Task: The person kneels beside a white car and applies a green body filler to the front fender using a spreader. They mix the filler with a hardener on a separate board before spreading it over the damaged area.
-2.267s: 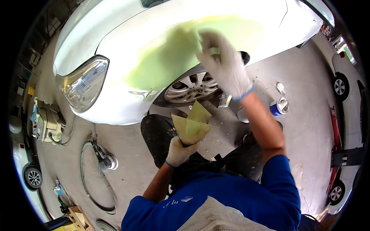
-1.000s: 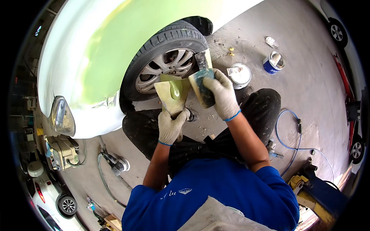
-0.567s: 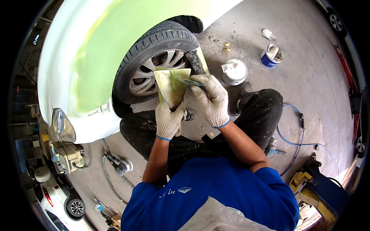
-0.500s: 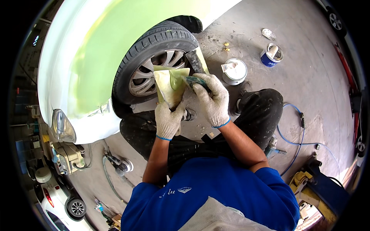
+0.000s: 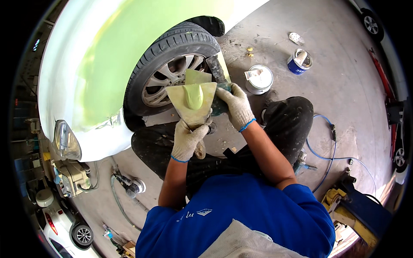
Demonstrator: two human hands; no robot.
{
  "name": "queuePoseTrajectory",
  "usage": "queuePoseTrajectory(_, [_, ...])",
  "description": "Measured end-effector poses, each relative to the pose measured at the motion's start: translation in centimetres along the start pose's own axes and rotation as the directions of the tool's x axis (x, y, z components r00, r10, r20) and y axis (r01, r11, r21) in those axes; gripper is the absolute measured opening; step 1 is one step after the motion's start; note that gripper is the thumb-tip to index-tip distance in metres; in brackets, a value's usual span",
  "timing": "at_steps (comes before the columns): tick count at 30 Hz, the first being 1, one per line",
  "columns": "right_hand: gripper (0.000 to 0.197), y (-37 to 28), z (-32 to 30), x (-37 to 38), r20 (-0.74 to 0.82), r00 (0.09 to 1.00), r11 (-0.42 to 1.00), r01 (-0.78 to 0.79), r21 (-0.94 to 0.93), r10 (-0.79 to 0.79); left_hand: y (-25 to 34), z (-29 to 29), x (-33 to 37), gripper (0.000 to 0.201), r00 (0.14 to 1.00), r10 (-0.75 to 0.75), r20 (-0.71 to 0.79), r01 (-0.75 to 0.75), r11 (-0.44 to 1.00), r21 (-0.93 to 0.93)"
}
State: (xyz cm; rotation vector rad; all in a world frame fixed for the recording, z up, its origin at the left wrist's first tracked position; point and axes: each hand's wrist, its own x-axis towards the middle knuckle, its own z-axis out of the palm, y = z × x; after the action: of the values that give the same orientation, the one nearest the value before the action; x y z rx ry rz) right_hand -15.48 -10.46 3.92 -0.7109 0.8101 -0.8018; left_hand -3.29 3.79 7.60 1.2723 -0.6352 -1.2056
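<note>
My left hand [image 5: 187,139], in a white knit glove, grips the handle of a broad putty knife [image 5: 183,107], blade tilted up. A lump of light-green filler paste [image 5: 194,96] lies on that blade. My right hand [image 5: 238,107], gloved too, pinches a dark green flat spreader [image 5: 220,103] beside the knife's right edge; the blade hides part of it. Behind the knife shows a second yellowish flat piece [image 5: 198,77]; what bears it is hidden. Beyond both hands stand the car's wheel [image 5: 165,58] and a white fender [image 5: 103,64] with a broad green filled patch.
An open white can [image 5: 260,81] and a blue can [image 5: 300,62] stand on the floor at right. A dark flat strip [image 5: 216,69] leans by the tyre. A blue hose [image 5: 334,157] curves at right; a sander [image 5: 135,185] with its hose lies at left.
The putty knife has turned its broad face up, with the paste now a rounded lump at its middle. My right hand with the spreader has dropped lower, to the blade's right edge.
</note>
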Motion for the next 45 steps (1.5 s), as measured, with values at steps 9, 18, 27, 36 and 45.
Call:
queuePoseTrajectory(9, [0.032, 0.5, -0.3, -0.4, 0.215, 0.952, 0.956, -0.163, -0.245, 0.218, 0.2, -0.6, -1.4, 0.030, 0.999, -0.009, 0.040, 0.001, 0.985, 0.175])
queuePoseTrajectory(18, [0.018, -1.5, 1.7, 0.0, 0.008, 1.000, 0.990, -0.002, 0.142, 0.001, -0.5, -0.9, -1.2, 0.021, 0.995, 0.047, -0.083, -0.040, 0.996, 0.079])
queuePoseTrajectory(27, [0.030, -2.5, 2.3, -4.4, 0.015, 0.998, 0.998, 0.058, 0.008, -0.058, 0.0, -3.6, -0.5, 0.023, 0.944, 0.288, -0.160, -0.184, 0.865, 0.467])
queuePoseTrajectory(36, [0.034, -2.8, 4.0, -6.0, 0.074, 0.990, 0.989, -0.125, 0.083, 0.119, 1.6, -4.4, 0.1, 0.023, 0.931, 0.349, -0.111, -0.202, 0.743, 0.638])
queuePoseTrajectory(45, [0.034, -2.8, 5.8, -6.7, 0.213, 0.951, 0.949, -0.261, 0.176, 0.223, -2.4, -3.7, 1.5, 0.078, 0.799, 0.601, -0.003, -0.154, 0.209, 0.966])
